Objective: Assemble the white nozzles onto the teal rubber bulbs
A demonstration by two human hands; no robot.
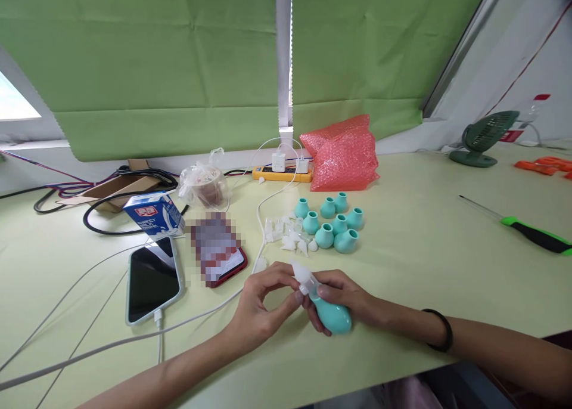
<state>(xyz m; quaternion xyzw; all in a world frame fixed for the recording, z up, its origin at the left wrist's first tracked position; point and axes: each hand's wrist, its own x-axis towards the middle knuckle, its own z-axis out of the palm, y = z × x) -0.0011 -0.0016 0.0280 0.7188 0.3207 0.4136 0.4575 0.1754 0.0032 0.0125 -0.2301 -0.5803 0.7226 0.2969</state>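
My right hand is wrapped round a teal squeeze-bulb nasal aspirator, its clear neck and white soft tip pointing up and left. At the neck, the thumb and fingers of my left hand pinch a small whitish part on its side. Beyond my hands, several loose teal bulbs with open mouths stand or lie in a group. To the left of them is a small heap of clear and white plastic pieces.
A red bubble-wrap bag lies behind the bulbs, beside a yellow power strip. On the left are two phones, a milk carton, bagged tape and trailing cables. A screwdriver and a green fan are at right.
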